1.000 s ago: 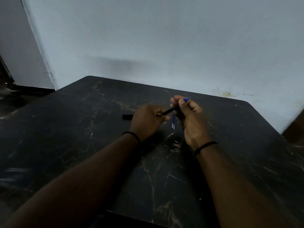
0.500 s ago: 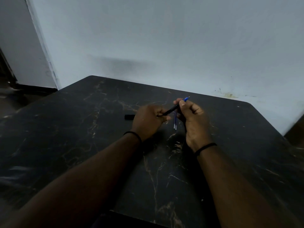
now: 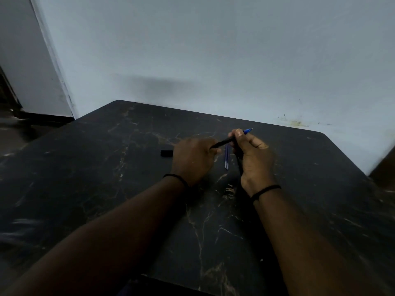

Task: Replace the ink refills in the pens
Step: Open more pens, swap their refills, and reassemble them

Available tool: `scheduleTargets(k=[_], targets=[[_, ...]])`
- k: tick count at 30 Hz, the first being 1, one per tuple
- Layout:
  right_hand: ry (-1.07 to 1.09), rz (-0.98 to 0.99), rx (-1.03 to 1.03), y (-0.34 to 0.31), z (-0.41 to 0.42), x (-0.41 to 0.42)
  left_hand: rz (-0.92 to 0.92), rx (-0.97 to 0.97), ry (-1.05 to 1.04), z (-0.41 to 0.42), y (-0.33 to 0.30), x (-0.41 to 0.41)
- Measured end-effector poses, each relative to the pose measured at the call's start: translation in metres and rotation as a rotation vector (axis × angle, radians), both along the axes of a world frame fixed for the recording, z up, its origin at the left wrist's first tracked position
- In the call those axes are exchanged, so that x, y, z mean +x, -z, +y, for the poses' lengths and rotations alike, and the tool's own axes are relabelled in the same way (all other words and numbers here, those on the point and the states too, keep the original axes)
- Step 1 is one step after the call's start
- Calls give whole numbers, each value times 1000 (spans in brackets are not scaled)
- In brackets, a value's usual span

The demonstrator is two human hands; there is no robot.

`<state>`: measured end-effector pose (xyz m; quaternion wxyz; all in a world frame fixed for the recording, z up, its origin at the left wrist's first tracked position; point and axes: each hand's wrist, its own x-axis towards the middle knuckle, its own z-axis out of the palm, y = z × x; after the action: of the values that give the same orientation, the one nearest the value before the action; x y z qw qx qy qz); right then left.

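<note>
While both forearms reach out over the dark marbled table (image 3: 89, 189), the two hands meet on one black pen (image 3: 222, 143).

Each wrist wears a thin black band. Left hand (image 3: 192, 159) lies knuckles up, fingers curled round the pen's lower end; right hand (image 3: 254, 161) stands edge-on, thumb and fingers pinching the upper end, where a blue tip (image 3: 248, 131) pokes out. Between the hands, on the table, lie two blue refills (image 3: 226, 157) side by side. Just past the left hand sits a small black cap (image 3: 166, 153); behind everything rises a pale wall (image 3: 213, 50).
</note>
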<state>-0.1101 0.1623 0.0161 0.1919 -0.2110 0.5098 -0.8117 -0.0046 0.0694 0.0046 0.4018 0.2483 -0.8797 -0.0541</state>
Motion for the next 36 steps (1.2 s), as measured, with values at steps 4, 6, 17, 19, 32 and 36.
scheduleTargets(k=[4, 6, 17, 19, 32, 36], targets=[[31, -71, -63, -1, -2, 5, -18, -80, 29, -1, 1, 1], [51, -96, -94, -2, -2, 3, -20, -38, 91, -1, -2, -1], [114, 507, 381, 14, -6, -15, -290, 504, -423, -64, -11, 46], [120, 519, 434, 15, -7, -15, -334, 505, -315, -65, -11, 44], [49, 1002, 755, 12, 0, -9, 78, 563, 68, -47, -5, 28], [49, 1046, 767, 11, 6, -10, 109, 548, 114, -45, -5, 27]])
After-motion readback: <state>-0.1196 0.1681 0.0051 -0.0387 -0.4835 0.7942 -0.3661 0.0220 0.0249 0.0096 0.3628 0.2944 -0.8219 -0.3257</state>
